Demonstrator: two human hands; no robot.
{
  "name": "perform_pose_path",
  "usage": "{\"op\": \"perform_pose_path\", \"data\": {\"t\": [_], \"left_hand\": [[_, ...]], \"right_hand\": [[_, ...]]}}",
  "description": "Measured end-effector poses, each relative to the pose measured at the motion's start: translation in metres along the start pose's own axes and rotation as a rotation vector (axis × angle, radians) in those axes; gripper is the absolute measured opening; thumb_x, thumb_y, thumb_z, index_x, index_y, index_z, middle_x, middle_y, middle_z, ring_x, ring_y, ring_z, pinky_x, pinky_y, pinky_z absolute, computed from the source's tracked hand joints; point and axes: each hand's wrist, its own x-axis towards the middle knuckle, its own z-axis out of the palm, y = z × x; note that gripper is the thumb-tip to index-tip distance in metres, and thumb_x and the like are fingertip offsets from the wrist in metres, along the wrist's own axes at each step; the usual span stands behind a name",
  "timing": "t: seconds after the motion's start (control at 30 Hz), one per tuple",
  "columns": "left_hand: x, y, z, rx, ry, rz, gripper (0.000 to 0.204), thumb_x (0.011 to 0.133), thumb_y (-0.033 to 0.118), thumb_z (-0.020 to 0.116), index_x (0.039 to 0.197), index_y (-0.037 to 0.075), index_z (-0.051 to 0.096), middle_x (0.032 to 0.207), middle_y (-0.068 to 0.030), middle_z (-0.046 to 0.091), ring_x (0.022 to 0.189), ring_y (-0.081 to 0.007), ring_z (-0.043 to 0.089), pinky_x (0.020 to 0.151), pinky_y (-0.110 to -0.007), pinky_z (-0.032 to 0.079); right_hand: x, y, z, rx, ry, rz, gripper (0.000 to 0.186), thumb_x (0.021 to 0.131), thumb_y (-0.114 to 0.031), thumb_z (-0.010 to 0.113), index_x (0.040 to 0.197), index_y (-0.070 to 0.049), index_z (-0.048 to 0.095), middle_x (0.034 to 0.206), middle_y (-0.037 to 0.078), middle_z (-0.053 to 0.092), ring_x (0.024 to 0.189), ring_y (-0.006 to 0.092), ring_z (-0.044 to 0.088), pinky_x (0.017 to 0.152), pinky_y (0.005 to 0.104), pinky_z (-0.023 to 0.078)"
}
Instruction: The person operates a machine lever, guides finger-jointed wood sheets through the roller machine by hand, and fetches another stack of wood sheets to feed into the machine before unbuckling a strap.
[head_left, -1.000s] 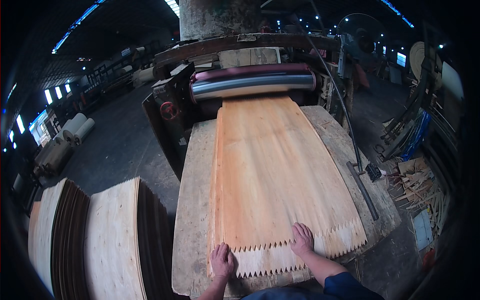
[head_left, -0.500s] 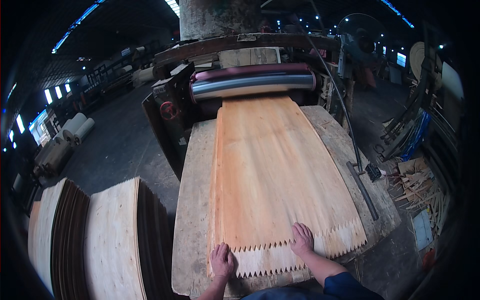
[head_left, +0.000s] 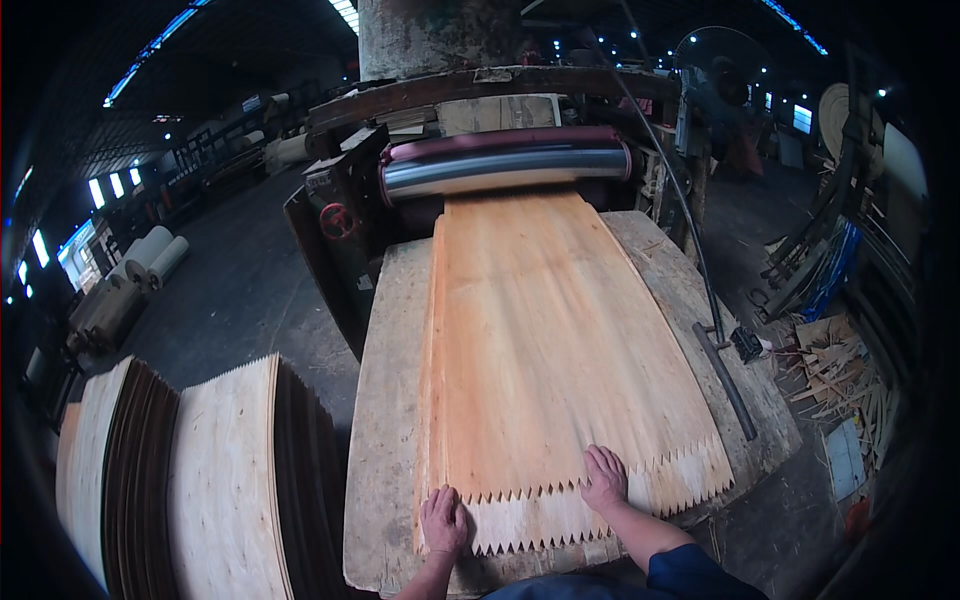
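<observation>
A wood veneer sheet (head_left: 560,350) with a zigzag-cut near edge lies on top of a stack in front of me. Under it, another sheet's paler toothed end (head_left: 535,525) sticks out toward me. My left hand (head_left: 444,520) rests palm down at the near left corner of the top sheet, fingers laid over it. Right of centre, my right hand (head_left: 604,480) lies on the same toothed edge with its fingers stretched forward on the wood. The sheet's far end reaches up to a shiny metal roller (head_left: 505,170) on a machine.
A worn board table (head_left: 385,400) carries the stack. On its right lies a dark T-shaped metal rod (head_left: 728,390). Bundles of veneer (head_left: 225,470) stand at the left. A red handwheel (head_left: 338,221) sits on the machine's left side. Wood scraps (head_left: 840,370) litter the floor at right.
</observation>
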Motion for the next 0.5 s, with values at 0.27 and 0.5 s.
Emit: {"op": "perform_pose_path", "data": {"t": [0.27, 0.5], "left_hand": [[-0.0004, 0.0001, -0.0001, 0.003, 0.002, 0.002, 0.041, 0.083, 0.016, 0.062, 0.123, 0.007, 0.059, 0.131, -0.0126, 0.057, 0.125, -0.0336, 0.048, 0.107, -0.045, 0.034], [-0.0011, -0.0005, 0.0005, 0.008, -0.001, 0.003, 0.04, 0.084, 0.018, 0.061, 0.123, 0.007, 0.059, 0.131, -0.0121, 0.057, 0.125, -0.0336, 0.048, 0.108, -0.046, 0.032]], "right_hand": [[-0.0004, -0.001, -0.0009, -0.003, -0.009, 0.006, 0.062, 0.069, -0.019, 0.073, 0.126, -0.005, 0.053, 0.138, 0.01, 0.048, 0.131, 0.03, 0.04, 0.111, 0.0426, 0.03], [-0.0002, -0.0006, -0.0012, -0.002, -0.003, -0.009, 0.063, 0.068, -0.019, 0.073, 0.126, -0.005, 0.053, 0.138, 0.01, 0.047, 0.131, 0.0302, 0.04, 0.111, 0.0431, 0.03]]}}
